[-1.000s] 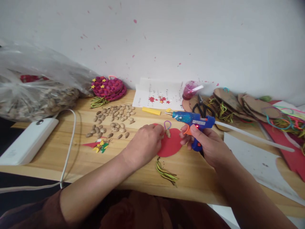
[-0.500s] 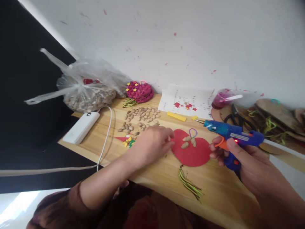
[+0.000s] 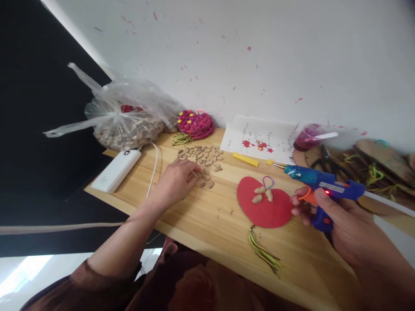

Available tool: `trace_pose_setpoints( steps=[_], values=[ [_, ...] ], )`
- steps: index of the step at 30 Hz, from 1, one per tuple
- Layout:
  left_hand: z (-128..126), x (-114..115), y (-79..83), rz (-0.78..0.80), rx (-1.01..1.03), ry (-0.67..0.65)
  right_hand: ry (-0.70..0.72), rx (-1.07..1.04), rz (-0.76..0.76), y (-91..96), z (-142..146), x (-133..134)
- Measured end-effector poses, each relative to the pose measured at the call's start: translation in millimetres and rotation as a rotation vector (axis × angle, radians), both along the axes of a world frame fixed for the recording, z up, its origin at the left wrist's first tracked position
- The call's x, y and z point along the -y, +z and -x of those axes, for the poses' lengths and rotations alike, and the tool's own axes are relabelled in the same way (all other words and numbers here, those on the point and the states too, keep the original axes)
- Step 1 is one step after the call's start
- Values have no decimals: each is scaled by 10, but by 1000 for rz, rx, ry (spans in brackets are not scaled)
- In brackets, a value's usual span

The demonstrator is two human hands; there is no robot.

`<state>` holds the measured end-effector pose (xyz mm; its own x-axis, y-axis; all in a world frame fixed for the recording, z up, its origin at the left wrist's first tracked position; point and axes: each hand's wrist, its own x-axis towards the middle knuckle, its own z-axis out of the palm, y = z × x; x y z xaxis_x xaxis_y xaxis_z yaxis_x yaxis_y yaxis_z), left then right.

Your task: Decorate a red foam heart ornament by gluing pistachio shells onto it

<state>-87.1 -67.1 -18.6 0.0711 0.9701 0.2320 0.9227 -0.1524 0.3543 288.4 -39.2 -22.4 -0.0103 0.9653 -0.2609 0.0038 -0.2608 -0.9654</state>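
My right hand (image 3: 333, 220) grips a blue hot glue gun (image 3: 324, 185) with an orange trigger, its nozzle pointing left and a red light glowing. My left hand (image 3: 177, 181) is over the loose peanuts (image 3: 207, 155), fingers curled together at the edge of the pile; what lies between the fingertips is too small to make out. Between the hands is a red heart-shaped card (image 3: 269, 214) with three peanuts (image 3: 262, 195) near its top. A purple loop (image 3: 268, 181) shows at its upper edge, and a green and brown tassel (image 3: 264, 252) hangs from its lower tip.
A plastic bag of peanuts (image 3: 126, 129) and a white power bank (image 3: 116, 172) with a cable stand at left. Behind are a purple decorated piece (image 3: 196, 125), a yellow strip (image 3: 245, 159), written paper (image 3: 231, 138) with stars, a cup (image 3: 308, 137) and black scissors (image 3: 327, 157).
My left hand has moved left from beside the red card to the peanut pile. My right hand still holds the glue gun in much the same place. The view has shifted slightly.
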Motion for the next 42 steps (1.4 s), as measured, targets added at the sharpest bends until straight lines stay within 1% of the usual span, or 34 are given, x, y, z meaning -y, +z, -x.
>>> trace_pose_setpoints(
  steps=[3, 6, 10, 16, 18, 22, 26, 30, 35, 42],
  values=[
    [-28, -33, -17, -17, -22, -24, 14, -9, -15, -12, -5, -4],
    [-51, -35, 0, 2, -26, -30, 47, -9, -25, 17, 14, -2],
    [-78, -24, 14, 38, -16, -1, 65, -9, -29, 92, 54, 9],
    [-84, -58, -31, 52, 4, 39, 67, -36, -46, 160, 100, 31],
    [-81, -62, -16, 64, 9, 36, 63, -36, -47, 176, 109, 36],
    [-28, -43, 72, 127, 74, 14, 71, -40, -48, 205, 120, 51],
    [56, -27, 150, 167, 87, -7, 71, -44, -34, 191, 108, 60],
    [71, -27, 187, 226, 76, -19, 57, -15, -45, 127, 65, 47],
    [36, -34, 184, 200, 39, -76, 65, -16, -24, 82, 41, 22],
    [36, -69, 187, 190, 11, -137, 62, -13, -29, 115, 55, 32]
  ],
)
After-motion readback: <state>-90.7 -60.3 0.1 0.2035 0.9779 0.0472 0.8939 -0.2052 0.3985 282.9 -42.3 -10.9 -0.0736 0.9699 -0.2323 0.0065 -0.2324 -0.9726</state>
